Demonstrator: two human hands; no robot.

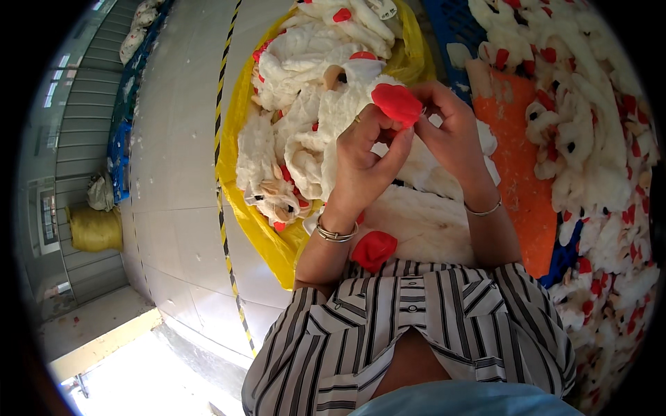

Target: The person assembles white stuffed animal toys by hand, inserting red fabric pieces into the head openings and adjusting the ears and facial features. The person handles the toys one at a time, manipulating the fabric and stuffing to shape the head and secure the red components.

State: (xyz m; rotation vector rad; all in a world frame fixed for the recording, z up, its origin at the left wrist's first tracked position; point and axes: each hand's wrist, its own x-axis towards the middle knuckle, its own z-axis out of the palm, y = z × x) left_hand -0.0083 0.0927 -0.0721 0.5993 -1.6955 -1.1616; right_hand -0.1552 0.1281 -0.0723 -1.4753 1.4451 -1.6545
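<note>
A bright red rounded cloth part (397,104) of a plush toy is held up between both hands. My left hand (368,159) pinches its lower edge between thumb and fingers. My right hand (447,128) is closed at the right edge of the red part, thumb and fingertips together; a tiny shiny thing shows there, too small to name. White plush fabric (423,215) lies below the hands and across my lap. A second red part (374,250) rests near my waist, beside my left wrist.
A yellow plastic bag (260,239) ahead holds a heap of white plush skins (295,62). To the right are an orange board (510,166) and a large pile of white and red plush pieces (593,132). Striped tape (220,139) runs along the tiled floor at left.
</note>
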